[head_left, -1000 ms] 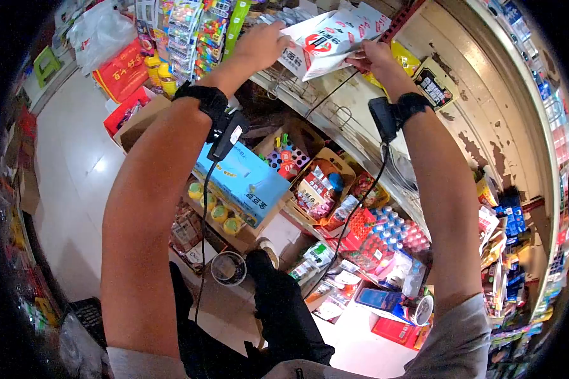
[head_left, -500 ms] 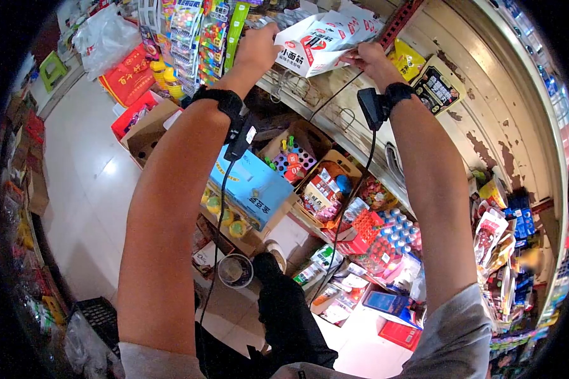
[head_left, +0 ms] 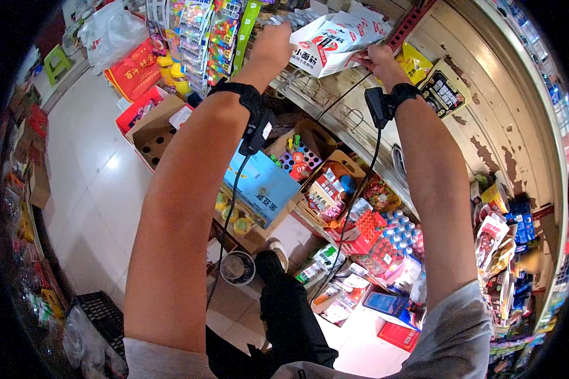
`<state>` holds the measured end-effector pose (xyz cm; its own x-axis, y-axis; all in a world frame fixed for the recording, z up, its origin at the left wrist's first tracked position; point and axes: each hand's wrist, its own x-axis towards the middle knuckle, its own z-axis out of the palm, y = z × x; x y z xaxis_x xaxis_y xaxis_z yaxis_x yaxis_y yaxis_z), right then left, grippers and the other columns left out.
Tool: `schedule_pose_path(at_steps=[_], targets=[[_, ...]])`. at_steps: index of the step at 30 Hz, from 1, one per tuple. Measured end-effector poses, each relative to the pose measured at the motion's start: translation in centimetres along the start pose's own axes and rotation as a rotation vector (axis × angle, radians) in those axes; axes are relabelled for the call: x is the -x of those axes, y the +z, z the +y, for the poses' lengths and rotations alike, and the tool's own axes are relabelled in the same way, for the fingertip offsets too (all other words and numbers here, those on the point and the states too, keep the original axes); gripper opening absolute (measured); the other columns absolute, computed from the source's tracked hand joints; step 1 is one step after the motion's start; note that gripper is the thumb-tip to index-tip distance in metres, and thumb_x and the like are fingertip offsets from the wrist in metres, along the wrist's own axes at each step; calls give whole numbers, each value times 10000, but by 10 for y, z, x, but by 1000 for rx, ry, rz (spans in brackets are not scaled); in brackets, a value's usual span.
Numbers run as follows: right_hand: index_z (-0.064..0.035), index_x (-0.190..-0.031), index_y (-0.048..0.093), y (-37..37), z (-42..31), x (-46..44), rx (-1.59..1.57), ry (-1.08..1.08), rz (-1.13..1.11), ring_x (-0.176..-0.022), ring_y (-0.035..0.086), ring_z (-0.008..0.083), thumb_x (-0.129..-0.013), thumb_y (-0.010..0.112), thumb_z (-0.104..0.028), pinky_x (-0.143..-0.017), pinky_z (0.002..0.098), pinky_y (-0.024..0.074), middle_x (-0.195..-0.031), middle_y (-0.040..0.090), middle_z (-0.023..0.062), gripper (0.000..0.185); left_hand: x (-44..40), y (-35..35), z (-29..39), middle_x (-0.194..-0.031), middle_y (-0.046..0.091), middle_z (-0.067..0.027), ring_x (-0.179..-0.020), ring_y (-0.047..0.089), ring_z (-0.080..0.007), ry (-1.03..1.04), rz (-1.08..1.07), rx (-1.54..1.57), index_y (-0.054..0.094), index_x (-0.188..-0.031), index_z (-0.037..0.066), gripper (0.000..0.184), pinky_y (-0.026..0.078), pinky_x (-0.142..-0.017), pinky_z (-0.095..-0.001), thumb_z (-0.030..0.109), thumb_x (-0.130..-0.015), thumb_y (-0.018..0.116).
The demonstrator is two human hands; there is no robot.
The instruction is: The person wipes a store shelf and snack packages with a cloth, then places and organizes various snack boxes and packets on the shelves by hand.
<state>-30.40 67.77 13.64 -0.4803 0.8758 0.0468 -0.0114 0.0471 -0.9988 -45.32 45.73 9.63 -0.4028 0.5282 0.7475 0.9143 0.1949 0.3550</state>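
Observation:
A white box with red and black print (head_left: 325, 47) is at the top centre, on or just over the shelf (head_left: 316, 95). My left hand (head_left: 272, 47) is at the box's left end, its fingers bent and partly hidden behind the edge; what they grip is not visible. With fingers closed on its lower right edge, my right hand (head_left: 378, 58) holds the box. A yellow packet (head_left: 414, 63) and a black and cream packet (head_left: 444, 90) lie right of that hand.
Candy strips (head_left: 224, 38) hang left of my left hand. Below the shelf are a blue box (head_left: 265, 189), a snack basket (head_left: 329, 189) and small bottles (head_left: 399, 230). A clear tub (head_left: 237, 268) stands near my foot. Cables hang from both wrists.
The view has shifted, so the floor goods appear moved. The box now sits slightly further right in view and turned a little, with both hands still at it.

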Motion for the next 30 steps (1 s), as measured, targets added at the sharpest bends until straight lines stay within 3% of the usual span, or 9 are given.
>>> schedule_pose_path(at_steps=[6,8,11,14,15,16,17,21,30], targets=[[78,-930,532,-6,12,1,143,-108,-32,-702,670,317,-867,465,70,-588,413,623,-873,622,213,92,6,-2,2,-870,660,-231,-841,648,-426,23,-141,-102,602,-952,11,310,523,-726,-489,189,-755,761],[33,-1058,577,-7,16,-3,116,-62,-164,-873,667,279,-951,425,-49,-683,376,621,-1028,634,174,203,9,-3,4,-915,656,-243,-884,643,-426,64,-141,-142,603,-954,8,316,521,-766,-493,209,-761,753],[31,-1080,576,-4,23,15,228,-22,-163,-893,665,281,-958,440,-62,-712,381,624,-1049,630,167,205,11,-16,18,-969,654,-230,-955,629,-408,-88,-370,-260,612,-1042,29,348,509,-822,-494,251,-788,701],[51,-1095,557,-6,24,17,217,43,-131,-917,667,295,-948,464,-57,-742,392,625,-1059,619,168,204,19,-14,8,-1017,649,-218,-964,627,-393,13,-270,-118,618,-1060,48,312,509,-822,-482,253,-829,660],[58,-1078,551,-10,26,24,153,20,-204,-858,676,310,-922,483,-53,-701,391,631,-1035,625,169,204,28,-16,12,-984,647,-203,-937,629,-376,162,-70,61,617,-1034,50,296,505,-810,-463,277,-846,645],[66,-1061,546,-12,26,29,92,-2,-276,-798,686,325,-895,502,-49,-659,391,637,-1011,632,169,206,31,-17,17,-984,647,-203,-937,629,-376,167,-68,64,617,-1034,50,296,505,-810,-463,277,-846,645],[77,-1095,532,-13,18,29,146,125,-336,-857,675,346,-898,537,-76,-683,382,637,-1096,598,194,249,36,-17,23,-951,640,-196,-917,624,-375,166,-135,62,609,-1015,45,294,501,-799,-457,282,-845,647],[80,-1150,494,-2,25,35,134,77,-282,-950,647,365,-879,600,-73,-723,406,636,-1280,480,215,329,56,-12,30,-883,612,-175,-862,610,-374,140,-223,99,578,-960,35,271,493,-758,-445,210,-792,697],[69,-1145,489,3,17,56,145,60,-331,-851,662,313,-890,526,-36,-725,436,635,-1017,575,158,278,76,-13,26,-965,602,-162,-902,624,-363,161,-133,-97,583,-1013,70,295,516,-775,-452,148,-754,703]])
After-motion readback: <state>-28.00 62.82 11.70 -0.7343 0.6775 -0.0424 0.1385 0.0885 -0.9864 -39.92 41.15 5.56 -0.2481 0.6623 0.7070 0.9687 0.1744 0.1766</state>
